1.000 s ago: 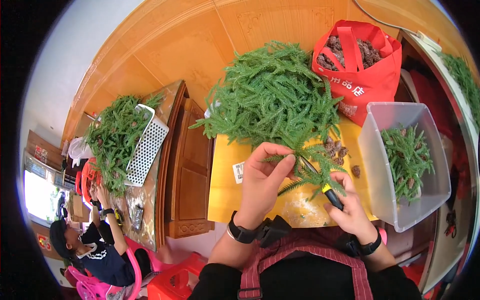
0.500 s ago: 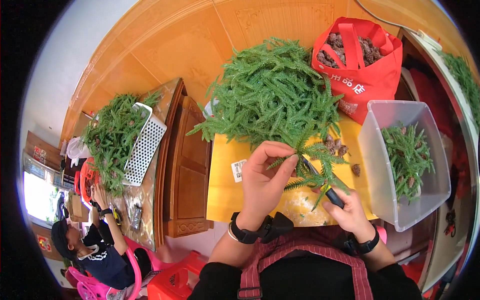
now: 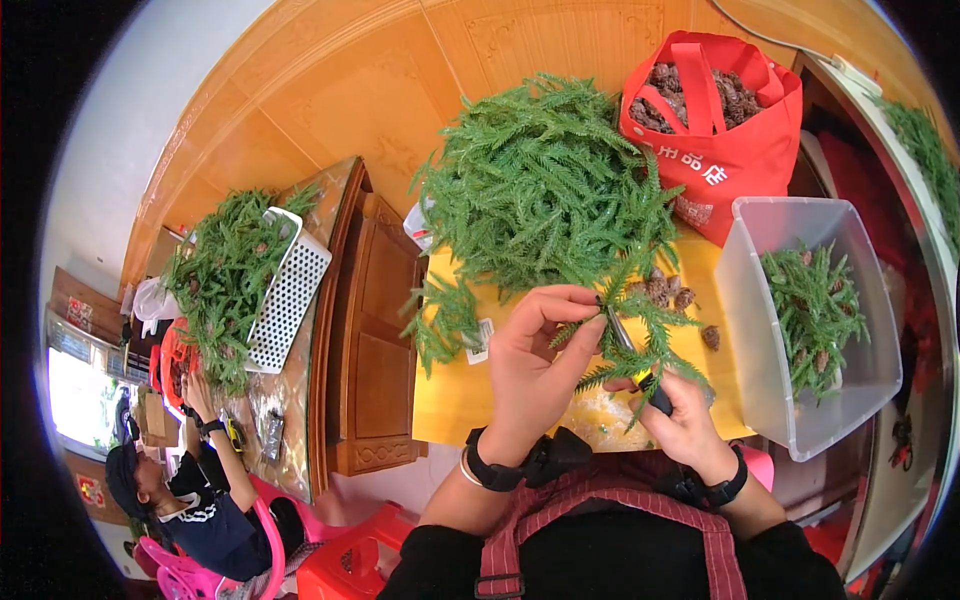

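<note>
My left hand is closed, its thumb and fingertips pinching the stem end of a green pine sprig. In my right hand is a tool with a black and yellow handle and a narrow metal nose; it looks like long-nose pliers. The metal nose points up to the stem beside my left fingertips. Needles hide part of the tool and of the grip. Several small brown pine cones lie just beyond the sprig on the yellow table top.
A big heap of pine sprigs covers the table's far side; a loose sprig lies left. Behind stands a red bag of cones. A clear plastic bin with sprigs is at right. A co-worker sits left by a white basket.
A sprig at the heap's left edge has dropped nearer onto the table. The metal nose has come up to the stem at my left fingertips, and my right hand has shifted slightly left.
</note>
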The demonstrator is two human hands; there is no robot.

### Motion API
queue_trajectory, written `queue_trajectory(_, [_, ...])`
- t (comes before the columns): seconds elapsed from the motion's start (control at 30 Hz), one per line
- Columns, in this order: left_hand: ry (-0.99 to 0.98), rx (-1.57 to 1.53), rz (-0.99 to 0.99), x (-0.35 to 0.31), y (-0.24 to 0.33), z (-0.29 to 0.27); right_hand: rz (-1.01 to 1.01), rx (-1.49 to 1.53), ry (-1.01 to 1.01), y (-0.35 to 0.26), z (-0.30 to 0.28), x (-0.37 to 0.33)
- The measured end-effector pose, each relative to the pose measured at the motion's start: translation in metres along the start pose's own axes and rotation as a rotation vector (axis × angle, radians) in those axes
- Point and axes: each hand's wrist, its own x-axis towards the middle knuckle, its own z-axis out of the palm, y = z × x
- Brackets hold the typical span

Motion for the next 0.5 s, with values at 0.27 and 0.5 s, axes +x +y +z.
queue_trajectory(0.27, [0.001,-0.033,-0.07,-0.0003,0.0014,-0.001,0.036,0.024,0.015,-0.0053,0.002,-0.0007])
queue_trajectory(0.5, [-0.016,-0.179,-0.188,0.0021,-0.0003,-0.0047,0.036,0.015,0.028,-0.0036,0.0045,-0.0023])
